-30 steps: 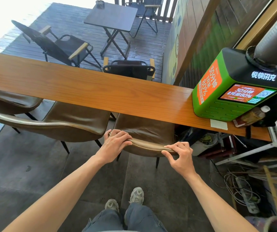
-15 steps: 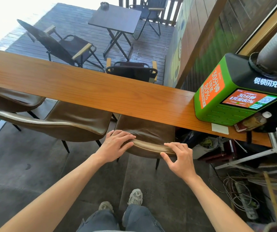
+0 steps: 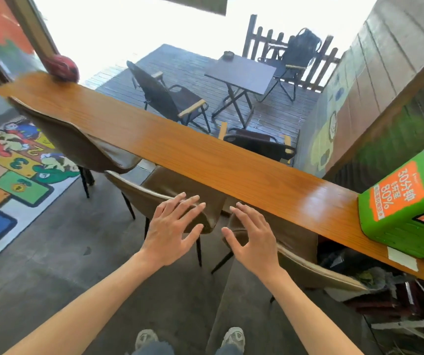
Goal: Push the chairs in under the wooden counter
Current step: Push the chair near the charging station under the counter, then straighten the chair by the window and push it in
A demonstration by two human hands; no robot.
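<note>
A long wooden counter point(image 3: 205, 155) runs diagonally across the view. Three brown leather chairs stand along its near side: a left chair point(image 3: 77, 144), a middle chair point(image 3: 139, 196) and a right chair point(image 3: 305, 267), whose seat is tucked under the counter. My left hand point(image 3: 172, 224) hovers with spread, straight fingers over the right end of the middle chair's backrest; whether it touches is unclear. My right hand point(image 3: 251, 234), also spread, is in front of the left end of the right chair's backrest. Neither hand holds anything.
A green charging kiosk point(image 3: 405, 206) sits on the counter's right end and a red round object point(image 3: 62, 66) on its far left end. A colourful hopscotch mat point(image 3: 8, 180) covers the floor at left. Clutter and cables point(image 3: 385, 290) lie under the counter at right. Folding chairs and a table point(image 3: 241, 70) stand outside.
Both hands have let go of the right chair's backrest and opened. They and the view have shifted left, toward the middle chair.
</note>
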